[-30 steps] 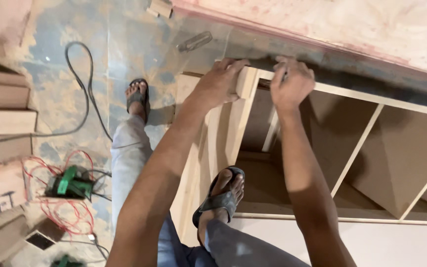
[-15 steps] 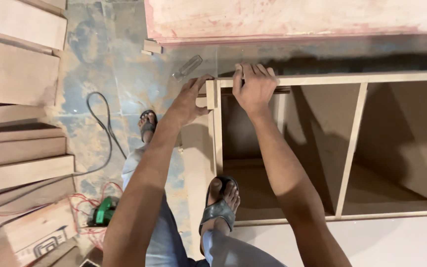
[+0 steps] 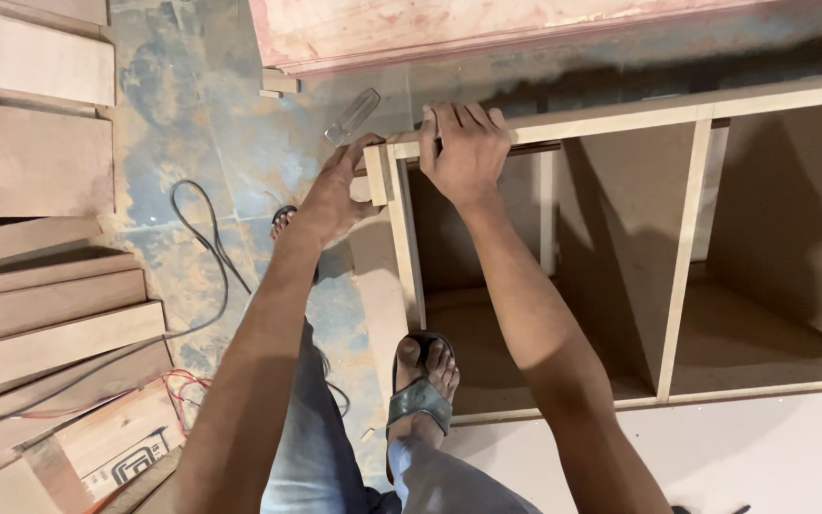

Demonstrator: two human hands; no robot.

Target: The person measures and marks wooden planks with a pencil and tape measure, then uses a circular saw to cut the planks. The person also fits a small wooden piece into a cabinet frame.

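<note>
Head view: we look down on a plywood cabinet [image 3: 620, 286] lying on the floor [image 3: 202, 124], its open face up, split by dividers [image 3: 682, 257] into compartments. It fills the right half of the view. Beyond its far edge lies a large reddish board [image 3: 487, 24]. To the left, stacked planks [image 3: 40, 286] run along the floor's left edge, and a black cable [image 3: 204, 238] curls between them and our legs.

Our right foot, in a grey sandal [image 3: 420, 390], stands inside the cabinet's leftmost compartment, near its front rail. The left foot is on the floor just outside the cabinet's left side, mostly hidden under the forearm.

Our right hand [image 3: 463, 148] is closed over the cabinet's far rail [image 3: 620, 114] near the left corner, fingers wrapped over the top edge. Our left hand [image 3: 335, 190] is partly open, its fingers reaching to the outer face of that same corner, where a short upright piece [image 3: 378, 176] stands; they seem to touch it, though we cannot tell if they grip it.

A small clear tool handle [image 3: 354, 114] lies on the floor just beyond the corner, near the left hand.
</note>
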